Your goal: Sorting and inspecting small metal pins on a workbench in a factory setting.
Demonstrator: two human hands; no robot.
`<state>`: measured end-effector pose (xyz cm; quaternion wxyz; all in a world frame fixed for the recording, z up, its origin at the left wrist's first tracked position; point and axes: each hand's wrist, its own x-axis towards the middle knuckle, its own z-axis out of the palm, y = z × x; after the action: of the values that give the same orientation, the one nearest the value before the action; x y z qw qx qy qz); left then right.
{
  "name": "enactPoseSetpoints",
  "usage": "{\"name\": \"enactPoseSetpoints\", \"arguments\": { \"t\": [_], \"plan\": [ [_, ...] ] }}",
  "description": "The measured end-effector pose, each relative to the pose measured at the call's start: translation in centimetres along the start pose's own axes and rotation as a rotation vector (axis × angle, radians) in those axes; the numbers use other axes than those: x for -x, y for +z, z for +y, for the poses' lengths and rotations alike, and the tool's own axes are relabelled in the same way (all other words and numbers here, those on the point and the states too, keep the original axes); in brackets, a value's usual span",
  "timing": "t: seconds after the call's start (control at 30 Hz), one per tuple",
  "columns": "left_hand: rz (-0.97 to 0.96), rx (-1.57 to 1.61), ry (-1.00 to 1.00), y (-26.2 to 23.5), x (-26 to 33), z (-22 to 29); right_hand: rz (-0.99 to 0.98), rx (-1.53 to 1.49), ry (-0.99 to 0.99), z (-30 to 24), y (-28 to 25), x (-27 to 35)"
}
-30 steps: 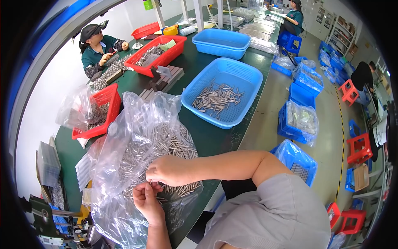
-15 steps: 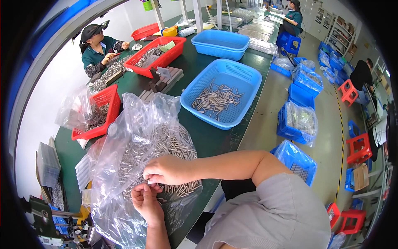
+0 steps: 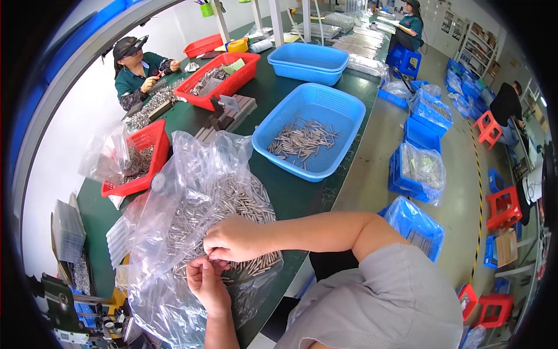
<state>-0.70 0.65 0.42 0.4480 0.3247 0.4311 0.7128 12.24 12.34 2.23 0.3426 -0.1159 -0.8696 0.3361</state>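
A clear plastic bag (image 3: 160, 276) lies spread on the green bench, with a heap of slim metal pins (image 3: 238, 198) in and on it. Over that heap my right hand (image 3: 232, 239) and my left hand (image 3: 207, 283) meet, fingertips together. Both are pinched closed; whatever sits between the fingers is too small and covered to make out. Beyond the bag stands a blue perforated basket (image 3: 349, 139), its bottom partly covered with similar metal pins (image 3: 305, 139).
Red baskets of small metal parts (image 3: 142, 185) (image 3: 247, 75) stand left and behind. Near them is a metal fixture (image 3: 232, 116). Another blue basket (image 3: 308, 61) sits at the back. A co-worker (image 3: 139, 72) handles parts across the bench. Blue crates (image 3: 407, 168) line the floor to the right.
My hands have shifted very slightly to the right and my fingertips have closed together, covering the small shiny spot that showed between them. The co-worker's hands have moved a little.
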Motion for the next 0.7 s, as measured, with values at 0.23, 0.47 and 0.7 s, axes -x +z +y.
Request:
{"name": "enactPoseSetpoints", "arguments": {
  "t": [0.23,0.47,0.7],
  "plan": [
    [-0.007,0.000,0.007,-0.2,-0.1,0.0,0.142,0.018,0.043,-0.5,-1.4,-0.3],
    [0.010,-0.075,0.010,0.1,-0.3,-0.4,0.998,0.640,-0.060,0.5,-9.4,-0.5],
    [0.054,-0.140,0.084,0.3,-0.1,-0.6,0.736,0.497,-0.005,1.1,-8.9,-0.3]
  ]
}}
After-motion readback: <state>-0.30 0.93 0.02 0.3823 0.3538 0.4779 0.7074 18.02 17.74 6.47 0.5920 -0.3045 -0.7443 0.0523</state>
